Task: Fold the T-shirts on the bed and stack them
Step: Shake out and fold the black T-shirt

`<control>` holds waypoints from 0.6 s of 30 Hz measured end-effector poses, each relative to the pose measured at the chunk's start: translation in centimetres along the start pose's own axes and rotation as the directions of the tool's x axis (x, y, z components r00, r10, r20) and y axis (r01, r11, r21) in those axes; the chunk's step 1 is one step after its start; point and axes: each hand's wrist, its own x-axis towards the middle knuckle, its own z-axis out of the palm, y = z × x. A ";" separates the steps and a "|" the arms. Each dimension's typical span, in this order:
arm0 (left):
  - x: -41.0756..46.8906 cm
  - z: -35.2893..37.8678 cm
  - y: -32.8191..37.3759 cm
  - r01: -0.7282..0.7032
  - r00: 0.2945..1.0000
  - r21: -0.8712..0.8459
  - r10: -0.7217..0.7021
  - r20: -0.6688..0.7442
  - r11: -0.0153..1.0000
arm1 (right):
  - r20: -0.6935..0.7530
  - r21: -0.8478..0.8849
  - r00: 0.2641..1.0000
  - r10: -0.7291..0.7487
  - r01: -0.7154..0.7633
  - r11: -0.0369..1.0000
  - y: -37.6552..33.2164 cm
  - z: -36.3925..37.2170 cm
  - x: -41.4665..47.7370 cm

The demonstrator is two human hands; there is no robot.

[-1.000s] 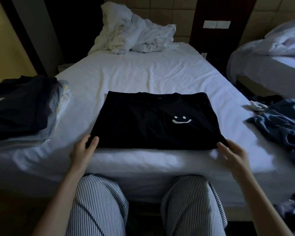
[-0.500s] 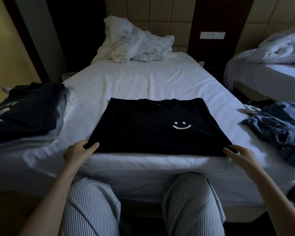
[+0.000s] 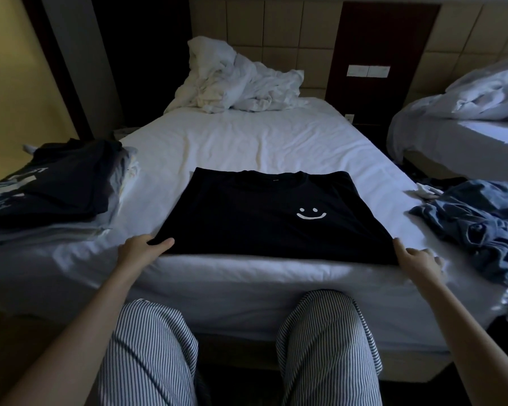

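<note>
A black T-shirt (image 3: 258, 212) with a small white smiley lies folded flat on the white bed (image 3: 247, 142), close to its near edge. My left hand (image 3: 140, 250) pinches the shirt's near left corner, thumb on top. My right hand (image 3: 417, 260) pinches the near right corner with its thumb on the fabric. A stack of folded dark and light T-shirts (image 3: 50, 189) sits on the bed's left side. A crumpled heap of blue garments (image 3: 475, 227) lies at the right edge.
A rumpled white duvet (image 3: 235, 77) is piled at the head of the bed. A second bed (image 3: 467, 121) stands to the right across a narrow gap. My knees in striped trousers (image 3: 320, 341) are against the bed's near side.
Both hands have closed on the shirt's near corners, from resting beside them a second ago. The view has tilted down slightly. The shirt stays flat.
</note>
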 end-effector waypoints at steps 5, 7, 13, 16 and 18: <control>-0.2 -0.6 0.4 0.005 0.999 -0.272 0.007 0.042 0.962 | -0.012 -0.031 0.999 -0.035 0.035 0.999 0.0 -1.1 0.2; 0.2 -0.2 0.0 0.045 0.998 -0.372 -0.022 0.066 0.927 | 0.006 0.045 0.999 -0.053 0.052 0.998 0.0 -1.2 0.7; 0.9 0.7 0.3 0.164 0.985 -0.668 -0.162 0.065 0.726 | 0.040 0.325 0.999 -0.030 0.016 0.946 0.4 -0.7 1.0; 1.2 1.3 -0.1 0.147 0.983 -0.635 -0.184 0.008 0.758 | 0.025 0.260 0.999 -0.035 0.027 0.965 0.3 -0.6 1.2; 1.5 1.5 -0.3 0.132 0.983 -0.602 -0.181 -0.022 0.787 | -0.002 0.305 1.000 0.031 -0.029 0.952 0.6 -0.9 1.4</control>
